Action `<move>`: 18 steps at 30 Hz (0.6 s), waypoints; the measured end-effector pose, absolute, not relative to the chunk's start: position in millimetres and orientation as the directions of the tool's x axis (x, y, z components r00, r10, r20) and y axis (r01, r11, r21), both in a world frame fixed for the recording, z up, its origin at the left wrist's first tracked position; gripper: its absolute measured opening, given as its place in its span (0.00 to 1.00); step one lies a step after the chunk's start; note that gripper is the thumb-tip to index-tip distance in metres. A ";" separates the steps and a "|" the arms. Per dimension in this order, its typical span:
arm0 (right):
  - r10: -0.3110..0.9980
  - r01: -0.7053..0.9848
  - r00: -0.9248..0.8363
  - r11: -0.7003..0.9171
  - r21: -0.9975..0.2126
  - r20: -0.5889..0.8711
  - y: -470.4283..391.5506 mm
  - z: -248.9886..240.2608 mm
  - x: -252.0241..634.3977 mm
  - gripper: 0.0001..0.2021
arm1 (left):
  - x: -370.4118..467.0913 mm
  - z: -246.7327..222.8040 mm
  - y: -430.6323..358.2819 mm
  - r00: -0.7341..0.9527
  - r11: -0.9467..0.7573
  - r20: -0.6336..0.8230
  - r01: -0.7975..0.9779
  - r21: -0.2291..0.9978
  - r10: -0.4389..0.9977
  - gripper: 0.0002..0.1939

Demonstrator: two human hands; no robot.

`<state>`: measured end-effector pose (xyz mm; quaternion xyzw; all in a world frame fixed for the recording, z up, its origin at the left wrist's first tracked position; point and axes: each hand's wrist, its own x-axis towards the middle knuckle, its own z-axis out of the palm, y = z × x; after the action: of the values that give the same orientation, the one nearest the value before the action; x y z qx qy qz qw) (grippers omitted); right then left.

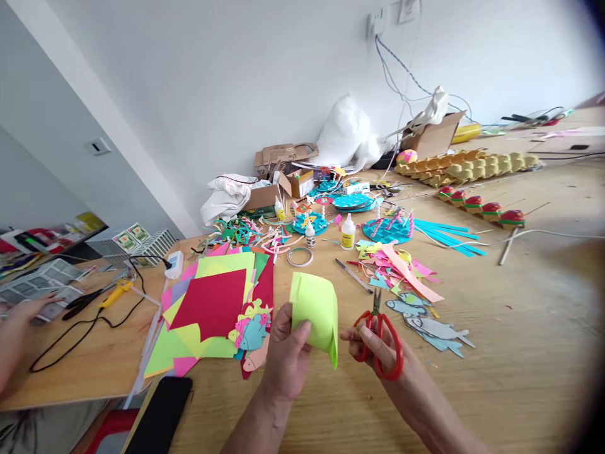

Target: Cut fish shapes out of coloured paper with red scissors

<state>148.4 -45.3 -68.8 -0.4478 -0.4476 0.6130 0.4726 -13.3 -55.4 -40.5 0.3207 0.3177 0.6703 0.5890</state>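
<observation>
My left hand (290, 350) grips a folded sheet of lime-green paper (314, 309), thumb in front, the sheet standing upright and curved. Just to the right, my right hand (378, 345) has its fingers through the red handles of a pair of scissors (392, 350), whose blades point up and away. Scissors and paper are apart. Coloured paper sheets (212, 299) lie stacked to the left, with small paper fish cutouts (253, 333) on their right edge. More fish cutouts (437, 328) in grey and blue rest right of the scissors.
Behind my hands are a glue bottle (347, 233), a tape roll (299, 256), a pen (353, 275) and paper scraps (392, 265). Egg cartons (472, 167) stand at the back right. A black phone (161, 413) lies front left. Another person's hand (28, 312) is at far left.
</observation>
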 end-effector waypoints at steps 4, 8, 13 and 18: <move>0.993 0.530 -0.110 0.094 -0.843 0.042 -34.4 -75.2 189.2 0.11 | -25.1 -36.0 -49.2 -0.248 -0.191 0.042 -0.615 0.765 0.968 0.10; 0.967 0.881 -0.248 0.200 -0.430 -0.058 -41.7 -95.2 214.3 0.07 | -37.8 -31.7 -43.0 -0.223 -0.176 0.049 -0.595 0.785 0.974 0.10; 0.933 0.897 -0.333 0.270 -0.349 -0.134 -47.1 -90.3 205.1 0.09 | -42.1 -24.5 -40.8 -0.086 -0.067 0.021 -0.580 0.812 0.996 0.12; 0.888 0.527 -0.441 0.373 -0.764 0.130 -51.7 -18.9 201.9 0.07 | -47.6 -13.7 -37.8 -0.018 0.008 -0.021 -0.541 0.841 1.000 0.10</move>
<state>201.9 -51.7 -18.9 -0.4522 -0.7821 0.3301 0.2737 -47.6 -37.8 -13.7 0.3291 0.3486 0.6227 0.6184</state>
